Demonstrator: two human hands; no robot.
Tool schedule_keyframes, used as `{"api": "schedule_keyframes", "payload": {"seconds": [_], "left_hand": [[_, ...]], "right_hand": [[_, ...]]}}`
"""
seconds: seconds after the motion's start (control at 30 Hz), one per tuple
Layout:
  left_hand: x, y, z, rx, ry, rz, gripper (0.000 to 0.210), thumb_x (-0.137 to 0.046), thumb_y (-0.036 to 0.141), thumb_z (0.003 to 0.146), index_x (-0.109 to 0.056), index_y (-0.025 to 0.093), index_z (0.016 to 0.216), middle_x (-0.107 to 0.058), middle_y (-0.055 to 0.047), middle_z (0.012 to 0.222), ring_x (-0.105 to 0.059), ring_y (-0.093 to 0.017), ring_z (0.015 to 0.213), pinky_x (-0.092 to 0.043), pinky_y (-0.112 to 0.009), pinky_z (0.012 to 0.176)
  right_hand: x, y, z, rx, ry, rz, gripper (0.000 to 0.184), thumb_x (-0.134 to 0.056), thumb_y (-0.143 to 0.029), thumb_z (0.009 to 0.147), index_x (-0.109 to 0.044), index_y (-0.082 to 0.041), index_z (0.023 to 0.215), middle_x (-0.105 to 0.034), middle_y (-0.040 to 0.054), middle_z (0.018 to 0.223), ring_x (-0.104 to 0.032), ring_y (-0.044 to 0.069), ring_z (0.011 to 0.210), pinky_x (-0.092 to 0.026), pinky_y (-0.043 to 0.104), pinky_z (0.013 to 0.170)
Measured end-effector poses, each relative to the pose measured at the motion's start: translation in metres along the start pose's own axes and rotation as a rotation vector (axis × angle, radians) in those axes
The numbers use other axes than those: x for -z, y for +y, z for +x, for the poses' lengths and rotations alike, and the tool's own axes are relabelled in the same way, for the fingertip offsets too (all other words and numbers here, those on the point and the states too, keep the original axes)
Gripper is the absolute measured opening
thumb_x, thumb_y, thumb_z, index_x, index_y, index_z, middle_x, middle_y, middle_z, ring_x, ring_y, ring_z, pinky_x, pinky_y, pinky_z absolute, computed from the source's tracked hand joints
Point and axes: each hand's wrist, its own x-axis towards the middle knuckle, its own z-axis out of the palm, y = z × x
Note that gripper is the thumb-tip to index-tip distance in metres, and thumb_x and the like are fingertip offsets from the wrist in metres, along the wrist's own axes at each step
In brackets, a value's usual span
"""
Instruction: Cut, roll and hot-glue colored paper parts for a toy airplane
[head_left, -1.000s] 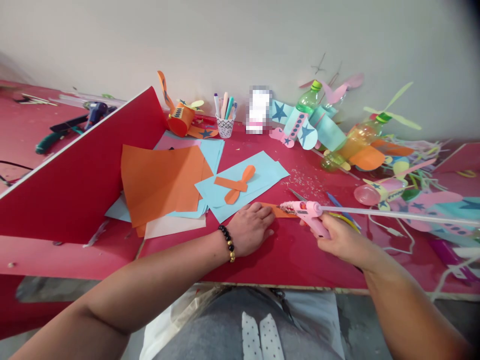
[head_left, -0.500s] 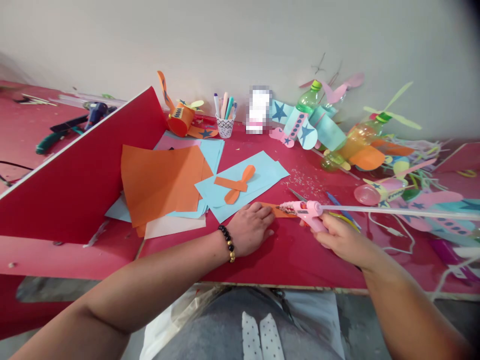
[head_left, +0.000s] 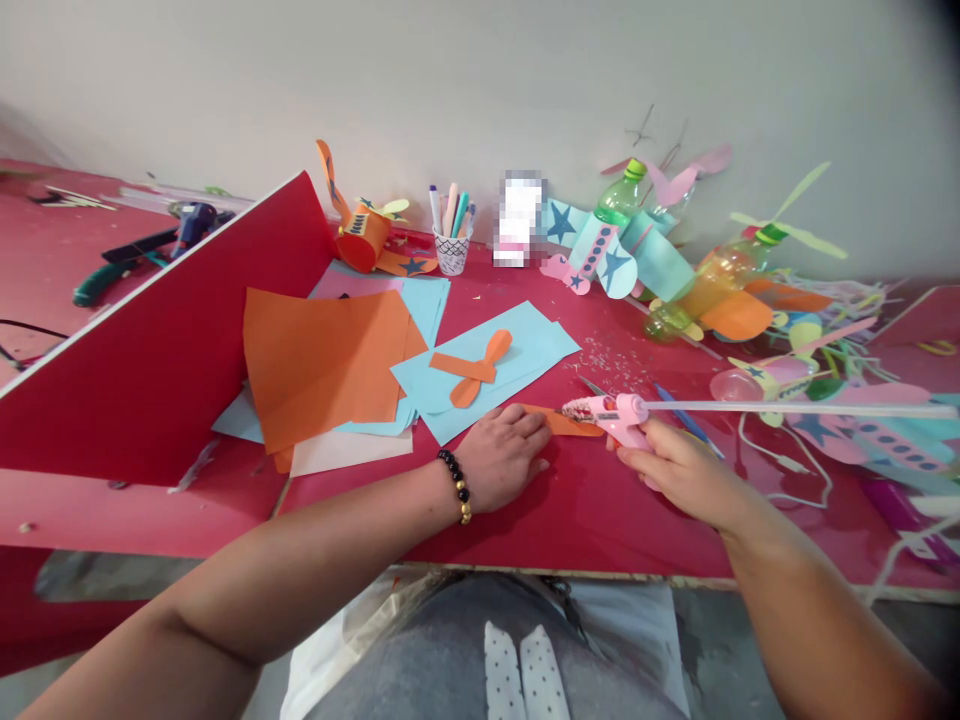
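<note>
My right hand (head_left: 679, 470) grips a pink glue gun (head_left: 619, 412), with a long clear glue stick (head_left: 795, 408) sticking out of its back. The gun's nozzle is over an orange paper strip (head_left: 574, 424) on the table; whether they touch I cannot tell. My left hand (head_left: 504, 455) lies flat with fingers stretched out on the strip's left end, covering part of it. Just beyond that hand, an orange paper propeller (head_left: 491, 360) and another orange strip (head_left: 457, 366) rest on light blue paper sheets (head_left: 420, 395).
A red board (head_left: 225, 330) stands upright at the left, beside a stack of orange paper (head_left: 322, 360). A cup of markers (head_left: 451, 252) and a phone, blurred out, are near the wall. Decorated bottle planes (head_left: 724, 280) crowd the right. Scissors (head_left: 596, 387) lie past the glue gun.
The glue gun in my right hand has shifted slightly to the right along the orange strip. My left hand has stayed in place.
</note>
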Motion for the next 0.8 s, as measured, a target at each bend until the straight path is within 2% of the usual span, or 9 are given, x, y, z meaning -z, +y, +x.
{"api": "schedule_keyframes", "payload": {"seconds": [0.17, 0.57, 0.8], "left_hand": [[0.001, 0.0, 0.0, 0.001, -0.007, 0.007, 0.038, -0.035, 0.038, 0.091, -0.047, 0.02, 0.123, -0.05, -0.008, 0.124, -0.04, -0.022, 0.111, -0.034, -0.037, 0.092], [0.002, 0.001, -0.001, -0.002, -0.008, 0.002, 0.04, -0.034, 0.038, 0.092, -0.045, 0.018, 0.124, -0.051, -0.007, 0.122, -0.04, -0.022, 0.11, -0.034, -0.036, 0.091], [0.001, 0.0, 0.0, -0.006, -0.009, 0.0, 0.038, -0.034, 0.038, 0.091, -0.047, 0.019, 0.121, -0.05, -0.007, 0.124, -0.04, -0.022, 0.11, -0.034, -0.036, 0.091]], "right_hand": [[0.001, 0.0, 0.0, 0.034, 0.007, 0.02, 0.022, -0.051, -0.036, 0.079, -0.061, -0.022, 0.094, -0.065, 0.0016, 0.066, -0.062, 0.02, 0.065, -0.043, 0.027, 0.053], [-0.001, 0.003, -0.004, 0.047, -0.052, 0.029, 0.026, -0.047, -0.032, 0.083, -0.059, -0.021, 0.103, -0.061, 0.0009, 0.057, -0.062, 0.021, 0.06, -0.044, 0.029, 0.057], [0.0, 0.003, -0.012, 0.077, -0.085, 0.093, 0.023, -0.047, -0.033, 0.081, -0.06, -0.022, 0.098, -0.062, 0.0007, 0.06, -0.064, 0.022, 0.067, -0.046, 0.028, 0.057]]}}
